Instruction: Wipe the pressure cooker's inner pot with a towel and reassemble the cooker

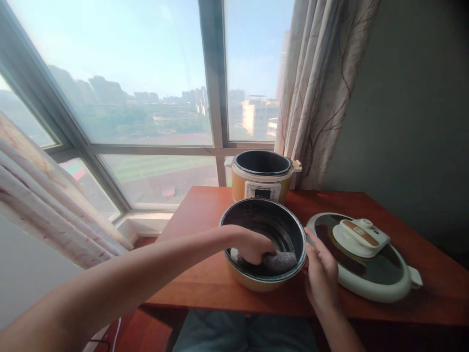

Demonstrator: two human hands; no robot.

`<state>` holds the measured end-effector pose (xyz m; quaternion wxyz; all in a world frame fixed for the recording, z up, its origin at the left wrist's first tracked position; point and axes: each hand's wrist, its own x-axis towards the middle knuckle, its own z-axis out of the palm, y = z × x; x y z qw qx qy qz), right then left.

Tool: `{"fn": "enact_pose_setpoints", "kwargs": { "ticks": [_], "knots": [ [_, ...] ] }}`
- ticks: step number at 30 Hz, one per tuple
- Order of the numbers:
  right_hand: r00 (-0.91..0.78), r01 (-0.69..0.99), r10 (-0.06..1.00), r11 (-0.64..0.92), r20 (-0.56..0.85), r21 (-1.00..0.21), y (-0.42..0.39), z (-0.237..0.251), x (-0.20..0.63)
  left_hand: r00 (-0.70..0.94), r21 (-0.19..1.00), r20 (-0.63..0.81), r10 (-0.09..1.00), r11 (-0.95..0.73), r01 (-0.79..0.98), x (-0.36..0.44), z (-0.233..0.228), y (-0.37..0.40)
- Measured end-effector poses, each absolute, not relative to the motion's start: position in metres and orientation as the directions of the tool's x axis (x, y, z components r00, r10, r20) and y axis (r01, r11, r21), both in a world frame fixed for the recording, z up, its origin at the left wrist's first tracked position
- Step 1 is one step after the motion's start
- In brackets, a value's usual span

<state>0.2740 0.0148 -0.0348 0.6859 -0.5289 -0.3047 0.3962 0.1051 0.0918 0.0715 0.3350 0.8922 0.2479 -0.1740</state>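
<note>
An inner cooking pot [252, 286], dark inside and gold outside, stands near the front of the table, its mouth tipped towards me. My left hand [254, 244] reaches down inside it, closed on a grey cloth [280, 262] that lies against the right inner wall. Some of the fingers are hidden behind the hand itself. At the pot's right side, my right hand [321, 266] grips the rim, thumb towards me. Directly behind stands the pressure cooker body [240, 182], gold and white, uncovered, with a control panel [263, 191] on its front.
A large white-rimmed cooker lid [381, 291] with a dark top and raised handle lies on the right of the reddish-brown table [190, 210]. Windows and a curtain [311, 88] rise behind. Another curtain [54, 205] hangs at the left. My legs [242, 332] are under the table's front edge.
</note>
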Motion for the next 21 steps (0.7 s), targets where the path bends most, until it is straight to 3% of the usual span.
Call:
{"fn": "enact_pose_setpoints", "kwargs": {
  "ticks": [2, 6, 8, 11, 15, 18, 21],
  "knots": [
    [0.514, -0.225, 0.858, 0.137, 0.002, -0.965, 0.015, -0.036, 0.273, 0.822, 0.511, -0.501, 0.271, -0.674, 0.533, 0.099, 0.072, 0.096],
    [0.556, -0.214, 0.831, 0.170, 0.023, -0.962, 0.016, -0.040, 0.271, 0.830, 0.579, -0.465, 0.307, -0.604, 0.548, 0.103, 0.064, 0.096],
    [0.569, -0.206, 0.822, 0.182, 0.034, -0.962, 0.017, -0.041, 0.271, 0.799, 0.616, -0.456, 0.391, -0.509, 0.601, 0.111, 0.059, 0.093],
    [0.556, -0.206, 0.831, 0.171, 0.028, -0.963, 0.018, -0.043, 0.272, 0.662, 0.706, -0.431, 0.613, -0.228, 0.671, 0.128, 0.052, 0.089],
    [0.508, -0.244, 0.862, 0.135, -0.008, -0.960, 0.016, -0.043, 0.274, 0.418, 0.863, -0.419, 0.806, 0.210, 0.460, 0.154, 0.045, 0.085],
    [0.499, -0.302, 0.865, 0.122, -0.048, -0.946, 0.015, -0.040, 0.274, 0.271, 0.911, -0.378, 0.885, 0.304, 0.279, 0.169, 0.044, 0.084],
    [0.487, -0.344, 0.868, 0.091, -0.095, -0.935, 0.014, -0.036, 0.273, 0.256, 0.914, -0.333, 0.907, 0.245, 0.323, 0.174, 0.044, 0.084]
  ]
}}
